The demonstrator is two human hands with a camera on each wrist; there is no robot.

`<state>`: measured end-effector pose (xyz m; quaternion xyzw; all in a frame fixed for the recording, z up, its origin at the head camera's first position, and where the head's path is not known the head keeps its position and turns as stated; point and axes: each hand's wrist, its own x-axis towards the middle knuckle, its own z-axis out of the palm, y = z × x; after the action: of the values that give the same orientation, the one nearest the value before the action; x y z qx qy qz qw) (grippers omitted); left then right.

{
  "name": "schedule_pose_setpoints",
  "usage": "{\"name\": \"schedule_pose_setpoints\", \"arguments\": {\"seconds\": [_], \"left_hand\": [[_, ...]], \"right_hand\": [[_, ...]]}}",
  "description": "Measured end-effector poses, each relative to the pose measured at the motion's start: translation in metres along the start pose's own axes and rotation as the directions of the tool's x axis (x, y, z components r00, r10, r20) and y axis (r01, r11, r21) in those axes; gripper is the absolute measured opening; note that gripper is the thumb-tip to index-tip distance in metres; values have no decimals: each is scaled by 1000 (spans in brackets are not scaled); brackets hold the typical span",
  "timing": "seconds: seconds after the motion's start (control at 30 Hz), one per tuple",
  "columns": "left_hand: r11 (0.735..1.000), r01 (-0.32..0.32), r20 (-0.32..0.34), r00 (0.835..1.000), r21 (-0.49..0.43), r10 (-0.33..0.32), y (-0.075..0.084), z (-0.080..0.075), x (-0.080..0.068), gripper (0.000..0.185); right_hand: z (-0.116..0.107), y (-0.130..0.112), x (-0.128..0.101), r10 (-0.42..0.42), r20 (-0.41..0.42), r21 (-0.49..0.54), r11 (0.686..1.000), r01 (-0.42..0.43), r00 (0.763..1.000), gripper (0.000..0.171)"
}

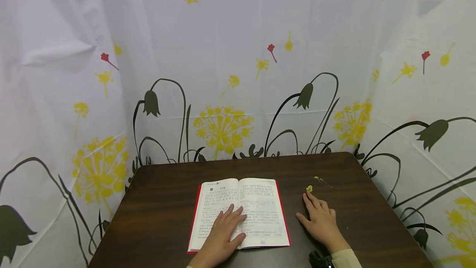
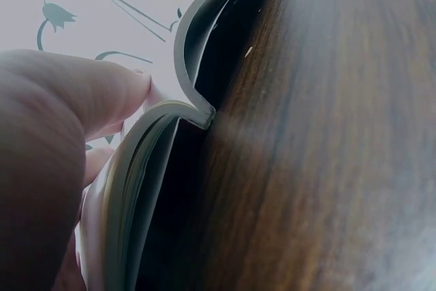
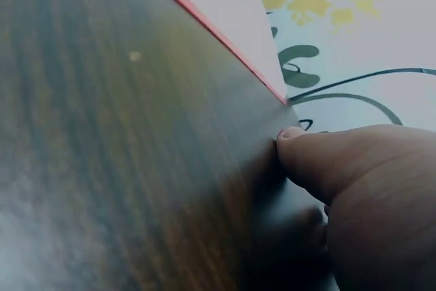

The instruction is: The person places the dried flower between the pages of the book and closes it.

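Note:
An open book (image 1: 260, 218) with a red cover edge lies on the dark wooden table, its pages full of small print. Across the lower middle of its pages rests my left hand (image 1: 224, 235), fingers spread and thumb on the right-hand page. In the left wrist view the bottom edge of the book (image 2: 126, 168) curves up on both sides of the spine, with the thumb over it. My right hand (image 1: 321, 220) lies on the table to the right of the book, thumb held apart from the index finger. Its index fingertip is right at a small yellow flower (image 1: 309, 188).
A second thin dried sprig (image 1: 322, 181) with a yellow tip lies just beyond the first flower. Behind the wooden table (image 1: 160, 202) hangs a white curtain (image 1: 230, 32) printed with flowers. A dark watch (image 1: 320, 259) is on the right wrist.

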<state>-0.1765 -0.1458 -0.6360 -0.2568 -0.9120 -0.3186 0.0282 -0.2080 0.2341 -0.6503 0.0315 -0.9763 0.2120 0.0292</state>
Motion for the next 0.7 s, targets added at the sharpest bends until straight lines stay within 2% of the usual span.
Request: {"name": "schedule_pose_setpoints", "arguments": {"seconds": [0.13,0.23,0.33,0.4,0.57,0.7], "left_hand": [[1000,7,-2,1000,-11,-7,-1,0,0,52],[1000,11,4,1000,-15,-11,-1,0,0,52],[1000,8,12,1000,-12,-8,0,0,0,51],[1000,9,17,1000,-19,-8,1,-1,0,51],[999,17,28,999,-32,-17,3,-3,-1,52],[1000,13,23,1000,-20,-13,4,-4,0,52]], "right_hand": [[3,4,2,-37,-75,15,999,38,996,75],[3,7,1,-58,-166,64,996,69,984,56],[1,8,0,-48,-245,119,990,79,968,41],[-1,9,-1,-25,-285,131,989,65,958,39],[-6,7,-4,50,-309,106,994,-18,950,34],[-10,5,-3,53,-293,96,995,-26,955,19]]}}
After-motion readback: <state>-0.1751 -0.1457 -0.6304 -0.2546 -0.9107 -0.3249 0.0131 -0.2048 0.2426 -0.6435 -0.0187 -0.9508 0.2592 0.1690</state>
